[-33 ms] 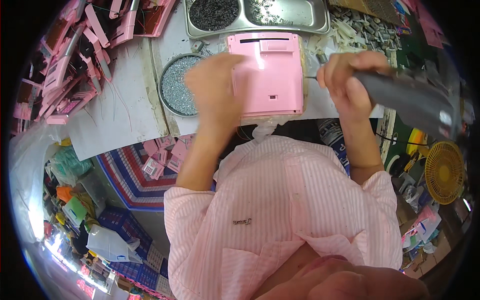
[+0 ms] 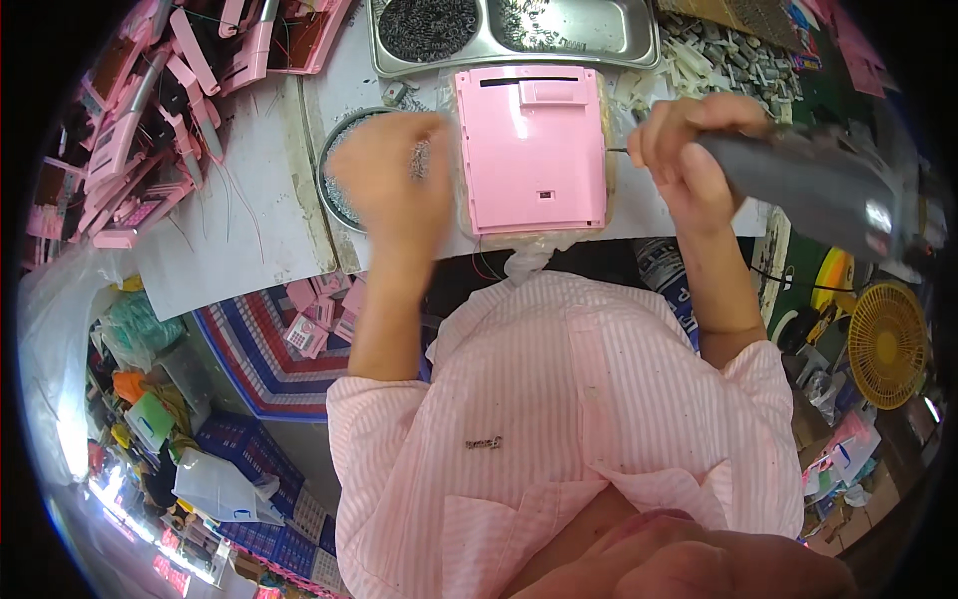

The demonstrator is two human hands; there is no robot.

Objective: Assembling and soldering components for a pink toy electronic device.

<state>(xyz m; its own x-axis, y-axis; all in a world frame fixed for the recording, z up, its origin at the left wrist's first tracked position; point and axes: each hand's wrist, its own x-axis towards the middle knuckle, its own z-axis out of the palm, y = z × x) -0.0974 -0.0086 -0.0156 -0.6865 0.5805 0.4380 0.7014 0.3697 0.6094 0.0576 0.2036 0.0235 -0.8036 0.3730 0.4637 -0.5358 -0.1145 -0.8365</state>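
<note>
My right hand (image 2: 694, 160) is wrapped around a dark grey electric screwdriver (image 2: 808, 185). Its thin bit (image 2: 618, 150) points left, just off the right edge of a pink plastic casing (image 2: 534, 150). That casing lies flat in front of me on a padded clear wrapping (image 2: 539, 240), with a slot along its top and a small dark switch opening low down. My left hand (image 2: 389, 180) hovers over a round dish of small silver screws (image 2: 344, 205), hiding much of it. Motion smears its fingers, so whether they hold anything cannot be made out.
Beyond the casing stands a metal tray (image 2: 599, 60) with dark springs and small parts. Pink assemblies with wires (image 2: 150, 130) are heaped at the left. Loose pale and metal parts (image 2: 718, 70) lie at far right. Below the table edge sit a striped basket (image 2: 259, 349) and a yellow fan (image 2: 886, 344).
My left hand has moved left, from the casing's left edge to above the screw dish. The screwdriver in my right hand has shifted only slightly.
</note>
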